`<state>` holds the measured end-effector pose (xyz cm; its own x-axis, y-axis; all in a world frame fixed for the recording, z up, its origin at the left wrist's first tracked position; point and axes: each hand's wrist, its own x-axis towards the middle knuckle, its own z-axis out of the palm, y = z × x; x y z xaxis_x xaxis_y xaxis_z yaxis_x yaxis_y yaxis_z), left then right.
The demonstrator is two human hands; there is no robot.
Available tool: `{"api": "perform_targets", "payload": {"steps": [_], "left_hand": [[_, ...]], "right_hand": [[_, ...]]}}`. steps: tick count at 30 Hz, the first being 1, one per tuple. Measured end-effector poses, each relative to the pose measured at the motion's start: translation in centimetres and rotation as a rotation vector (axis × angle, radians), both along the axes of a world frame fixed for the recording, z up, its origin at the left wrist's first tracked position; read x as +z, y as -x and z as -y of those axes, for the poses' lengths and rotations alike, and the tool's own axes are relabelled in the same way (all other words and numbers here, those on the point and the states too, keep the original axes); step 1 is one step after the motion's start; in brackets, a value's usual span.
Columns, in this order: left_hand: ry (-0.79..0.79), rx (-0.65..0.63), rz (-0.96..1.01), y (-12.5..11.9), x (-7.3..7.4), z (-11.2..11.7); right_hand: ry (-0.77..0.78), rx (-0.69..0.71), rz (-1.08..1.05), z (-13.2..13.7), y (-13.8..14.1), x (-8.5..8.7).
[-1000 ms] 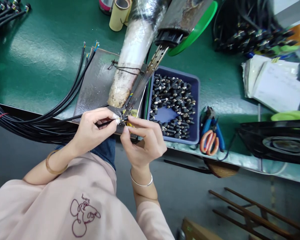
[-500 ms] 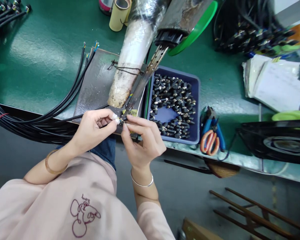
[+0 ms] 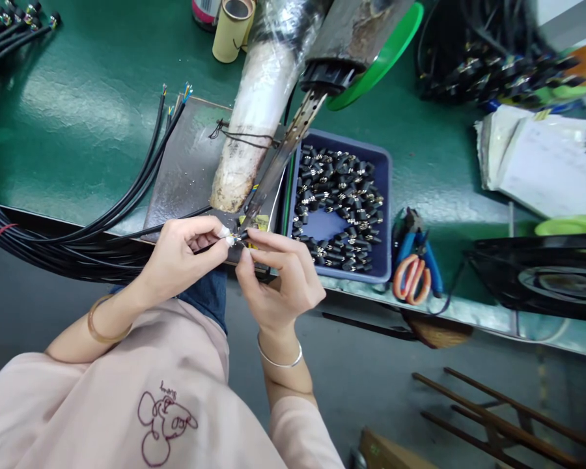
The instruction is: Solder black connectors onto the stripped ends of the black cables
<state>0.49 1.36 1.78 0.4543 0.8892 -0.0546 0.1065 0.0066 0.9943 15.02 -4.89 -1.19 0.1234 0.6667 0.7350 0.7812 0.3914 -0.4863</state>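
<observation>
My left hand [image 3: 180, 253] pinches the stripped end of a black cable [image 3: 149, 230]; white coverings show on its thumb and index fingertips. Small coloured wires at that end meet a small black connector [image 3: 243, 236]. From the other side, my right hand [image 3: 286, 277] holds the connector between thumb and fingers, over the front edge of a metal plate [image 3: 185, 166]. Right above the joint points the tip of a soldering iron [image 3: 278, 163], slanting down from the top. Its contact with the wires is too small to tell. Beside it slopes a white plastic-wrapped tube [image 3: 256, 98].
A blue-grey bin [image 3: 388, 215] of black connectors stands right of the plate. Farther right lie pliers [image 3: 413, 260], papers [image 3: 542, 163] and a black fan-like device [image 3: 547, 277]. Bundled cables [image 3: 68, 244] hang along the left table edge. A cardboard roll [image 3: 229, 36] stands behind.
The connector and the fingertips of my right hand have shifted very slightly downward, a little away from the iron's tip. Both hands keep their grip.
</observation>
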Motion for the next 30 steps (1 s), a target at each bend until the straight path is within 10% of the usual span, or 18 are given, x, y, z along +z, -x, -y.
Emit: {"api": "perform_targets", "payload": {"steps": [9, 23, 30], "left_hand": [[-0.346, 0.073, -0.049, 0.00, -0.32, 0.11], [-0.220, 0.021, -0.046, 0.44, -0.50, 0.33], [-0.403, 0.073, -0.095, 0.12, -0.65, 0.50]], "right_hand": [[-0.026, -0.006, 0.016, -0.43, 0.08, 0.32], [-0.034, 0.013, 0.091, 0.09, -0.33, 0.20], [-0.006, -0.010, 0.072, -0.45, -0.19, 0.19]]}}
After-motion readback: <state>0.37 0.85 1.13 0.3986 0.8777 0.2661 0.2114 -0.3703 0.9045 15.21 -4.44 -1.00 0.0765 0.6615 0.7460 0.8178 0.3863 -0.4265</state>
